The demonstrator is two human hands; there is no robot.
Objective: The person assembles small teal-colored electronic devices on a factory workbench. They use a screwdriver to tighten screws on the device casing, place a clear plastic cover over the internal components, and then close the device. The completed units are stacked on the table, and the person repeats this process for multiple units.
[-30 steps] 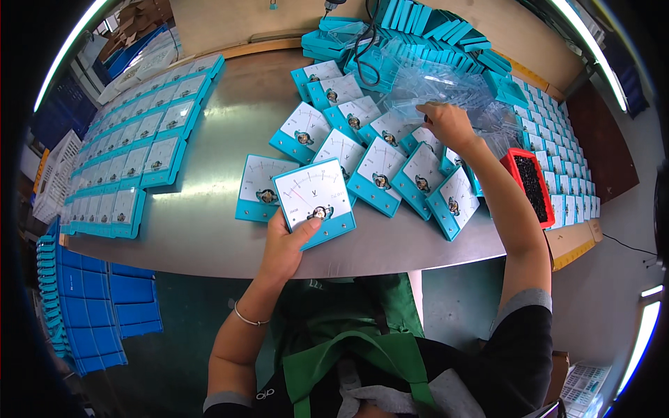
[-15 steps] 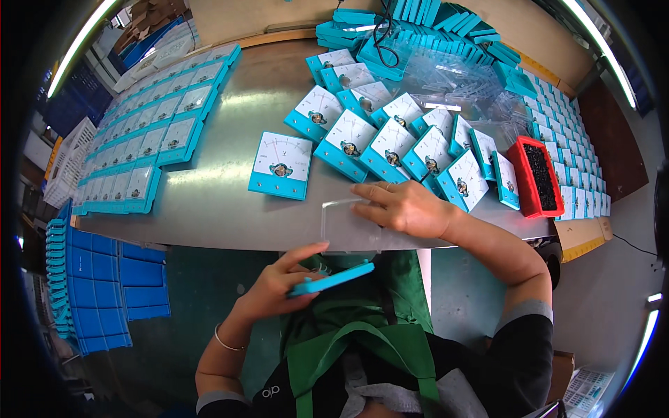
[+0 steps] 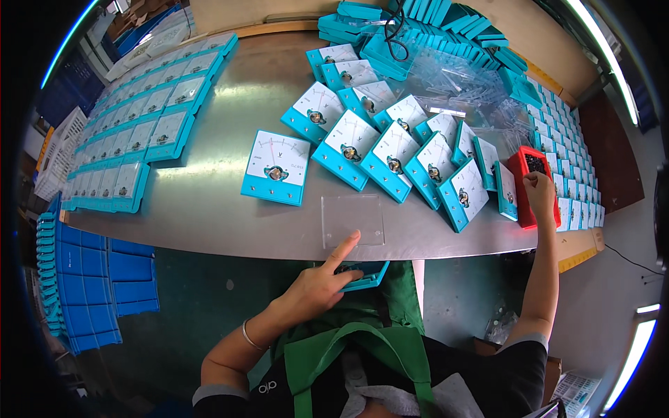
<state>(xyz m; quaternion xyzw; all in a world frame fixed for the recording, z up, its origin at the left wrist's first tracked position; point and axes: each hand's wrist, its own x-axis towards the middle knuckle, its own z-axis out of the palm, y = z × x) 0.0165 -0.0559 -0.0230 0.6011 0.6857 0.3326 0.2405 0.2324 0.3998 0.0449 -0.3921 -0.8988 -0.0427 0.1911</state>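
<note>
One teal case (image 3: 371,279) clasped in left hand (image 3: 313,289); right hand (image 3: 541,195) at red bin (image 3: 523,209), cannot tell whether grip closed.

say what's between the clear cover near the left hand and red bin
The head view shows teal-and-white meters between the clear cover and the red bin.
</note>
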